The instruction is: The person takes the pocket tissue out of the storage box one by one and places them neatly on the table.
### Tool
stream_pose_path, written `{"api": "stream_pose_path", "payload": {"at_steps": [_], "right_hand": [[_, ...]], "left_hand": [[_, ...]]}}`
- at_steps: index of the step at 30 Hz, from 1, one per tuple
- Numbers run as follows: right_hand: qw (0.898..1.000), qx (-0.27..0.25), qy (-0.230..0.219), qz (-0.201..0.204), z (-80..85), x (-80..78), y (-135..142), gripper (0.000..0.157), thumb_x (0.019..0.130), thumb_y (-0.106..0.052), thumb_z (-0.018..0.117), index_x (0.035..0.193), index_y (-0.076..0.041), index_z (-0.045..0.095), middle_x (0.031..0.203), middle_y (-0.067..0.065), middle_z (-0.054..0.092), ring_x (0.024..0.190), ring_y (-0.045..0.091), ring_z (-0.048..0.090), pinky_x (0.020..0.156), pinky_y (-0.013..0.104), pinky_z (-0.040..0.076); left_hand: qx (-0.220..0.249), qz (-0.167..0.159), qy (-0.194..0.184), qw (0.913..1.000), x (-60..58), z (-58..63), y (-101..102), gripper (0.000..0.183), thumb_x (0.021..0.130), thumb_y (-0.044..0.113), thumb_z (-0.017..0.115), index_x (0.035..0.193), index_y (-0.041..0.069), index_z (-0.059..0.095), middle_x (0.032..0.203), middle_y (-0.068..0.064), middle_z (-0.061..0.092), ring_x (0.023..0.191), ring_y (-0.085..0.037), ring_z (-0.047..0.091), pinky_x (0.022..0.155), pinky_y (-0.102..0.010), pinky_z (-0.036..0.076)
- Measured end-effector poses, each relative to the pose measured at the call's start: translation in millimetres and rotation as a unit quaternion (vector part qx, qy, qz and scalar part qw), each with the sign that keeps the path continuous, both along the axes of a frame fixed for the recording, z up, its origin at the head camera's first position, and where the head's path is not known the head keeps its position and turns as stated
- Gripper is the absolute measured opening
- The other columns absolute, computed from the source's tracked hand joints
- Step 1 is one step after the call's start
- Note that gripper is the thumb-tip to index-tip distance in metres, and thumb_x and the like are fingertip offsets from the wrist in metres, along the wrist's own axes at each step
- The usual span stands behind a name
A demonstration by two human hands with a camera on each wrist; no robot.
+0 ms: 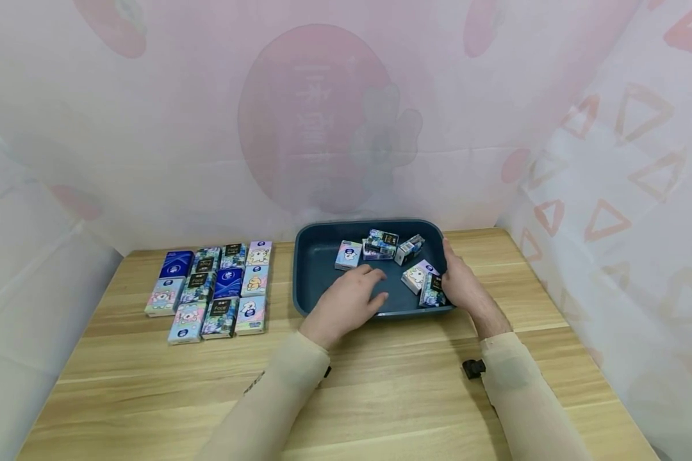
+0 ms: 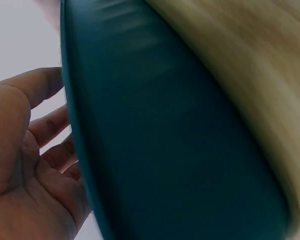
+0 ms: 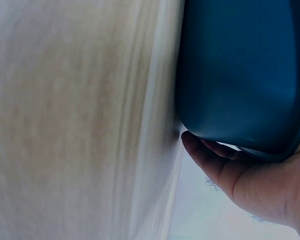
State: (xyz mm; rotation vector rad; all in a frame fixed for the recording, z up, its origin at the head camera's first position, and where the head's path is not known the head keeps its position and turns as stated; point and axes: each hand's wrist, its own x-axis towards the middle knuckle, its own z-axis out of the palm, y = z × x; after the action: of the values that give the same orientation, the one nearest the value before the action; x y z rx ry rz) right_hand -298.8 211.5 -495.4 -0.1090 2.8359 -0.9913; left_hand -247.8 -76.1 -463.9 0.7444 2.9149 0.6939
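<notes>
Biggest first: pale printed cloth (image 1: pixel 196 128) up past the left hand (image 1: pixel 348 301) and right hand (image 1: pixel 466 285), then a wood-grain table (image 1: pixel 380 397) below both. Next size down, a dark blue tray (image 1: pixel 320 275), mostly between the 2 hands, right end in the right one's grip. Looks properly clamped there, fingers curled round the outside of the end wall. Left fingers loosely bent and apart over the tray's near side, nothing visible in them. Now the small stuff, all tissue-looking: 11 neat packs (image 1: pixel 227 283) laid out in rough columns on the table, well off to the outer side of the left hand. Another 6 loose packs (image 1: pixel 409 250) inside the tray: 1 pale pack (image 1: pixel 348 255) just beyond the left knuckles, 3 bunched on the far side between the hands, and a white pack (image 1: pixel 418 276) plus a dark floral pack (image 1: pixel 432 292) right beside the right hand. Possible screw-ups from here, just guessing: top pack (image 1: pixel 384 239) in the far bunch perched on another, so easy to knock off with a careless left-hand sweep. Might also drag or tip the whole tray by pulling too hard with the right hand, or scatter the neat packs by swinging the left forearm (image 1: pixel 282 378) out too low.
</notes>
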Motion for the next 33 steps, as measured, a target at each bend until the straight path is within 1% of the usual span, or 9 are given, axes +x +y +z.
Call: {"api": "stream_pose_path", "payload": {"at_steps": [4, 6, 11, 16, 18, 22, 28, 31, 33], "right_hand": [[1.000, 0.001, -0.002, -0.002, -0.4, -0.3, 0.6, 0.086, 0.111, 0.011, 0.034, 0.187, -0.001, -0.005, 0.189, 0.040, 0.022, 0.177, 0.056, 0.029, 0.147, 0.070, 0.025], [1.000, 0.002, -0.002, -0.002, -0.7, -0.1, 0.9, 0.087, 0.110, 0.011, 0.034, 0.187, -0.001, -0.005, 0.189, 0.041, 0.022, 0.177, 0.057, 0.029, 0.147, 0.070, 0.025], [1.000, 0.003, 0.007, 0.002, -0.5, 0.3, 0.6, 0.088, 0.108, 0.013, 0.037, 0.186, 0.003, -0.002, 0.187, 0.042, 0.025, 0.176, 0.057, 0.032, 0.146, 0.070, 0.027], [1.000, 0.003, 0.016, 0.009, 0.3, 0.9, 0.7, 0.088, 0.106, 0.014, 0.039, 0.185, 0.006, 0.001, 0.185, 0.043, 0.028, 0.174, 0.058, 0.035, 0.145, 0.071, 0.030], [1.000, 0.002, 0.015, 0.009, 0.0, 0.3, 0.6, 0.088, 0.106, 0.013, 0.038, 0.185, 0.007, 0.001, 0.186, 0.043, 0.027, 0.174, 0.057, 0.034, 0.145, 0.070, 0.029], [1.000, 0.001, 0.012, 0.008, 0.3, 0.2, 0.3, 0.086, 0.107, 0.013, 0.036, 0.185, 0.006, 0.000, 0.187, 0.042, 0.025, 0.175, 0.056, 0.033, 0.146, 0.070, 0.029], [1.000, -0.001, 0.010, 0.008, 2.4, 0.6, -0.3, 0.087, 0.107, 0.012, 0.037, 0.185, 0.006, 0.000, 0.187, 0.042, 0.026, 0.175, 0.058, 0.031, 0.145, 0.072, 0.029], [1.000, -0.004, 0.007, 0.011, -3.5, -4.4, 4.6, 0.087, 0.107, 0.012, 0.038, 0.186, 0.005, 0.001, 0.186, 0.043, 0.026, 0.175, 0.058, 0.031, 0.145, 0.072, 0.029], [1.000, -0.001, 0.018, 0.015, -20.0, -14.0, 14.4, 0.088, 0.107, 0.009, 0.038, 0.187, 0.001, 0.001, 0.186, 0.042, 0.028, 0.176, 0.055, 0.033, 0.146, 0.067, 0.031]], "left_hand": [[0.007, -0.006, -0.011, 0.9999, -5.2, -4.6, 16.5, 0.043, 0.118, 0.034, 0.075, 0.156, 0.014, 0.073, 0.151, -0.009, 0.077, 0.131, -0.025, 0.079, 0.118, -0.046, 0.067], [0.008, -0.008, -0.020, 0.9997, -8.4, -7.5, 24.6, 0.046, 0.119, 0.035, 0.074, 0.159, 0.015, 0.071, 0.156, -0.009, 0.076, 0.137, -0.026, 0.078, 0.121, -0.047, 0.066], [0.020, -0.016, -0.062, 0.9977, -17.0, -12.2, 43.9, 0.052, 0.119, 0.037, 0.072, 0.166, 0.015, 0.065, 0.162, -0.010, 0.073, 0.145, -0.027, 0.075, 0.124, -0.049, 0.064], [0.044, -0.030, -0.106, 0.9929, -26.1, -17.6, 60.3, 0.054, 0.119, 0.036, 0.071, 0.168, 0.014, 0.062, 0.144, -0.006, 0.082, 0.122, -0.019, 0.082, 0.109, -0.042, 0.069], [0.056, -0.030, -0.127, 0.9898, -29.5, -20.2, 65.8, 0.056, 0.119, 0.035, 0.072, 0.169, 0.013, 0.060, 0.139, -0.005, 0.084, 0.116, -0.017, 0.082, 0.108, -0.040, 0.069], [0.072, -0.023, -0.162, 0.9839, -35.8, -24.7, 74.6, 0.060, 0.119, 0.034, 0.072, 0.173, 0.014, 0.055, 0.136, -0.003, 0.087, 0.115, -0.015, 0.083, 0.112, -0.041, 0.068], [0.081, -0.007, -0.192, 0.9780, -42.3, -26.4, 84.8, 0.061, 0.118, 0.034, 0.074, 0.173, 0.017, 0.054, 0.131, -0.005, 0.087, 0.109, -0.017, 0.083, 0.107, -0.044, 0.069], [0.088, -0.004, -0.205, 0.9749, -44.1, -26.7, 90.0, 0.061, 0.117, 0.036, 0.075, 0.172, 0.018, 0.055, 0.130, -0.006, 0.087, 0.111, -0.019, 0.083, 0.108, -0.047, 0.068], [0.087, -0.003, -0.210, 0.9738, -45.3, -27.8, 93.1, 0.064, 0.117, 0.038, 0.076, 0.174, 0.020, 0.054, 0.129, -0.005, 0.086, 0.110, -0.019, 0.082, 0.108, -0.047, 0.068]]}}
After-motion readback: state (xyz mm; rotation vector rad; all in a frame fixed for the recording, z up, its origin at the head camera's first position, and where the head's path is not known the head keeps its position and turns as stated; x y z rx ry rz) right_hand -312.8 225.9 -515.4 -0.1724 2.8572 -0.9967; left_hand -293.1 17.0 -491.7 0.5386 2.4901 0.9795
